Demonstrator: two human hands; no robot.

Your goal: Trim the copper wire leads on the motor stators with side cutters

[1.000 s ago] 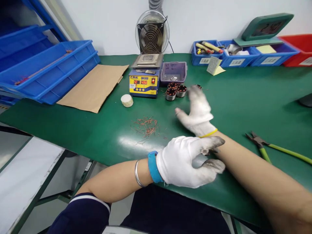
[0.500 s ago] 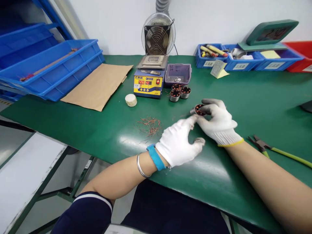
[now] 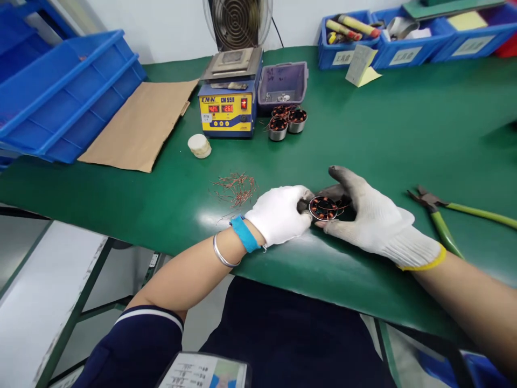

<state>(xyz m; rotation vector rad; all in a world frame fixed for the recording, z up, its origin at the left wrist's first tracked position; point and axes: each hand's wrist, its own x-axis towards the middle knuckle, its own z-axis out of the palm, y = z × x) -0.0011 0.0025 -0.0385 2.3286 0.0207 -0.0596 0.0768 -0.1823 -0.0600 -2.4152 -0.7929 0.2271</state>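
Note:
Between my two gloved hands is a wire-wound motor stator (image 3: 323, 208), a round metal cup with copper coils facing up and loose wires at its right side. My left hand (image 3: 283, 214) is closed on its left edge with thumb and fingers. My right hand (image 3: 363, 213) cups it from the right, thumb at the near rim and darkened fingertips at the far rim, index finger lifted away. Several like stators (image 3: 287, 119) stand together farther back. Cut copper wire bits (image 3: 236, 188) lie in a loose pile left of my left hand.
Green-handled cutters (image 3: 434, 205) lie right of my right hand. At the back are a yellow-and-blue CM 558 solder pot (image 3: 228, 113), a purple bin (image 3: 283, 83) and blue boxes (image 3: 343, 43). Brown cardboard (image 3: 139, 126), a blue tray (image 3: 76, 97) and round white pads (image 3: 199, 145) are leftward.
The stator has come nearer to me. My left hand has closed on its left side, while my right hand has shifted its hold with the index finger raised. The view has tilted downward.

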